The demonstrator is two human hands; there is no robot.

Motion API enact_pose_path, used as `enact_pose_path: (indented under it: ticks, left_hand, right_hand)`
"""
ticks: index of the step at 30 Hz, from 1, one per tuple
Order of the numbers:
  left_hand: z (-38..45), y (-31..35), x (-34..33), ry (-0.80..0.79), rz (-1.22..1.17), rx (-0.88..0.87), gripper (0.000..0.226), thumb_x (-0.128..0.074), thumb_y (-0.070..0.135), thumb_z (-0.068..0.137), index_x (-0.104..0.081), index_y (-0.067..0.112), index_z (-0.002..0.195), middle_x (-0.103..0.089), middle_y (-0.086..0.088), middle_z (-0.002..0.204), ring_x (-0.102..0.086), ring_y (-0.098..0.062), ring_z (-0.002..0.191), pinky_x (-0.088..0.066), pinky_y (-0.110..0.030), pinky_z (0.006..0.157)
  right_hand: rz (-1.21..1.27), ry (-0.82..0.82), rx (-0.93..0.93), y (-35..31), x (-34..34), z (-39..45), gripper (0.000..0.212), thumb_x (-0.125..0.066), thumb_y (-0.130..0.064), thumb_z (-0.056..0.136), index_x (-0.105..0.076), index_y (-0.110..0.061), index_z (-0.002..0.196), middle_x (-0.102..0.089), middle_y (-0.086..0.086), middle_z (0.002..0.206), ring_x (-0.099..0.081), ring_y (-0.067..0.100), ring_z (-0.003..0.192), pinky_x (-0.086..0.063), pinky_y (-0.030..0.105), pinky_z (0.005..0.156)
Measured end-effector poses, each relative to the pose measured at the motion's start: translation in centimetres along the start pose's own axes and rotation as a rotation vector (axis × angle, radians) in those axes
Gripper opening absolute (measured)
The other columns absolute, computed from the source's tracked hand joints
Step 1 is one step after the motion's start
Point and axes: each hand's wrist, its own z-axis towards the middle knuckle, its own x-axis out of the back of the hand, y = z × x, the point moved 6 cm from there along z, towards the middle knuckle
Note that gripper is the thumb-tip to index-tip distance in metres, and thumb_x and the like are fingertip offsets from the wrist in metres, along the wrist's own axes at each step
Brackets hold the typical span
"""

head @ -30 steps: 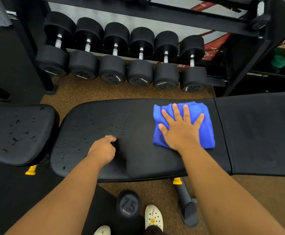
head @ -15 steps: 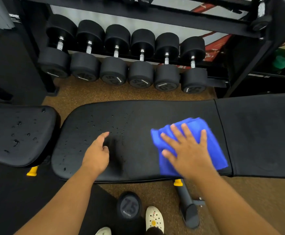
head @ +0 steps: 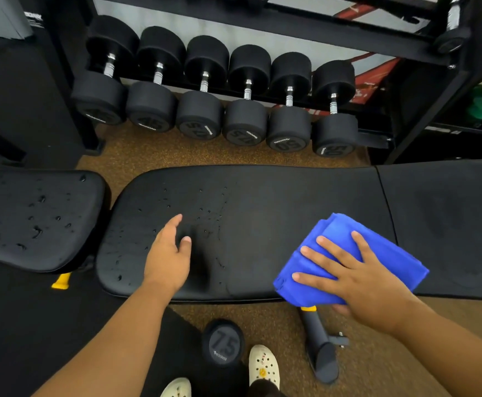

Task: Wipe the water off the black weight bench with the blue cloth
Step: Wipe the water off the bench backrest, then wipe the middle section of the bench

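Reviewing the head view, we find the right hand [head: 357, 277], fingers spread flat, pressing the folded blue cloth [head: 345, 259], which has slid from the pad's far middle to the near edge of the black weight bench [head: 277, 219], overhanging it. That strip now reads dry; we judge the stroke finished. Droplets remain by the left hand [head: 168, 257], now uncurled and relaxed on the pad, and on the seat pad [head: 33, 219]. Legible: "7.5" on the floor dumbbell [head: 223, 343]; "50" on a racked dumbbell [head: 288, 130].
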Motion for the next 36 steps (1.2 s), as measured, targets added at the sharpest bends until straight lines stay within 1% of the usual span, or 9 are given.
enact_pose_path:
  ticks: [3, 7, 12, 15, 19, 22, 24, 28, 36]
  left_hand:
    - [0.1, 0.3, 0.3, 0.014, -0.023, -0.009, 0.05, -0.045, 0.021, 0.099, -0.031, 0.035, 0.145, -0.034, 0.009, 0.151, -0.039, -0.013, 0.134, -0.032, -0.031, 0.106]
    - [0.4, 0.4, 0.9, 0.03, 0.004, -0.044, 0.05, -0.046, 0.022, 0.098, -0.032, 0.035, 0.145, -0.034, 0.008, 0.151, -0.038, -0.015, 0.135, -0.033, -0.034, 0.108]
    - [0.7, 0.0, 2.0, 0.077, 0.019, -0.113, 0.05, -0.047, 0.023, 0.097, -0.034, 0.034, 0.144, -0.037, 0.007, 0.15, -0.039, -0.015, 0.135, -0.034, -0.035, 0.108]
    - [1.2, 0.2, 2.3, 0.117, 0.037, -0.161, 0.05, -0.048, 0.023, 0.097, -0.035, 0.032, 0.144, -0.039, 0.006, 0.148, -0.038, -0.015, 0.135, -0.034, -0.039, 0.111]
    - [2.6, 1.6, 2.1, 0.161, 0.012, -0.262, 0.051, -0.049, 0.024, 0.096, -0.034, 0.032, 0.144, -0.039, 0.005, 0.148, -0.036, -0.013, 0.136, -0.034, -0.041, 0.112]
    - [3.8, 2.2, 2.2, 0.178, 0.062, -0.323, 0.051, -0.048, 0.025, 0.097, -0.033, 0.034, 0.144, -0.038, 0.005, 0.149, -0.035, -0.012, 0.136, -0.034, -0.037, 0.11]
    - [4.7, 2.1, 2.2, 0.179, 0.086, -0.332, 0.05, -0.046, 0.027, 0.097, -0.032, 0.037, 0.144, -0.037, 0.007, 0.149, -0.036, -0.012, 0.135, -0.033, -0.031, 0.107]
    - [6.5, 1.9, 1.9, 0.172, 0.061, -0.348, 0.048, -0.043, 0.025, 0.099, -0.032, 0.035, 0.145, -0.033, 0.009, 0.152, -0.032, -0.011, 0.138, -0.028, -0.03, 0.108]
    - [8.9, -0.3, 2.0, 0.121, -0.053, -0.326, 0.042, -0.039, 0.026, 0.1, -0.039, 0.041, 0.139, -0.038, 0.014, 0.148, -0.032, -0.008, 0.137, -0.027, -0.04, 0.116]
  right_hand:
    - [0.005, -0.014, -0.008, -1.7, 0.3, 1.4, 0.1, -0.083, -0.053, 0.059, -0.035, -0.044, 0.146, -0.036, 0.0, 0.155, -0.039, 0.035, 0.137, -0.032, 0.071, 0.098]
    - [0.052, -0.024, 0.027, -6.0, 0.3, 4.6, 0.096, -0.083, -0.038, 0.064, -0.033, -0.045, 0.145, -0.037, 0.002, 0.155, -0.041, 0.037, 0.136, -0.035, 0.072, 0.098]
    - [0.128, 0.005, 0.062, -12.8, 1.7, 9.9, 0.081, -0.051, -0.032, 0.097, 0.009, -0.045, 0.15, 0.019, 0.003, 0.162, 0.012, 0.04, 0.147, 0.008, 0.074, 0.105]
    - [0.128, 0.026, 0.081, -15.4, 2.5, 12.1, 0.079, -0.045, -0.038, 0.099, 0.016, -0.044, 0.148, 0.027, 0.003, 0.159, 0.02, 0.039, 0.145, 0.011, 0.072, 0.106]
    - [0.096, 0.097, 0.115, -14.2, 1.7, 11.7, 0.078, -0.048, -0.037, 0.098, 0.01, -0.046, 0.149, 0.017, -0.001, 0.162, 0.012, 0.035, 0.148, 0.015, 0.066, 0.106]
    - [0.079, 0.122, 0.088, -10.9, 1.1, 8.8, 0.076, -0.063, -0.041, 0.079, -0.025, -0.049, 0.144, -0.034, -0.003, 0.156, -0.038, 0.031, 0.139, -0.009, 0.069, 0.11]
    - [0.048, 0.093, 0.081, -7.9, -0.3, 6.4, 0.083, -0.067, -0.045, 0.061, -0.038, -0.051, 0.139, -0.049, -0.006, 0.146, -0.054, 0.026, 0.128, -0.024, 0.063, 0.104]
    - [0.007, 0.061, 0.062, -1.5, -1.2, 2.2, 0.098, -0.068, -0.063, 0.049, -0.036, -0.054, 0.141, -0.045, -0.009, 0.148, -0.039, 0.021, 0.135, -0.022, 0.053, 0.104]
    - [-0.064, 0.227, 0.126, -1.4, -1.6, 3.5, 0.073, -0.049, -0.061, 0.074, -0.032, -0.053, 0.144, -0.036, -0.009, 0.153, -0.018, 0.021, 0.141, -0.011, 0.055, 0.107]
